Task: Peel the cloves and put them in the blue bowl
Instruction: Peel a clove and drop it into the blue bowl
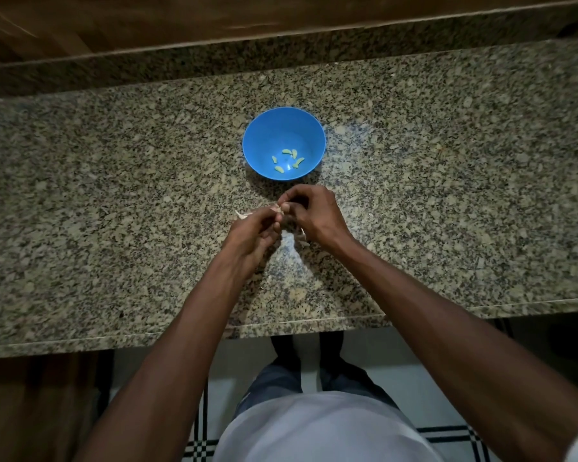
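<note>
Both your hands are pinching one clove just in front of the blue bowl

Left hand and right hand meet fingertip to fingertip on the clove; six peeled cloves are in the bowl, papery skins on the granite counter. No readable writing anywhere.

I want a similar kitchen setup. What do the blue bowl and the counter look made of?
Blue bowl: probably plastic, given its uniform saturated colour, thin rim and soft, dull sheen.
Counter: looks like polished granite, with a speckled beige, grey and black grain and a faint glare near the bowl; it could be an imitation.
</note>
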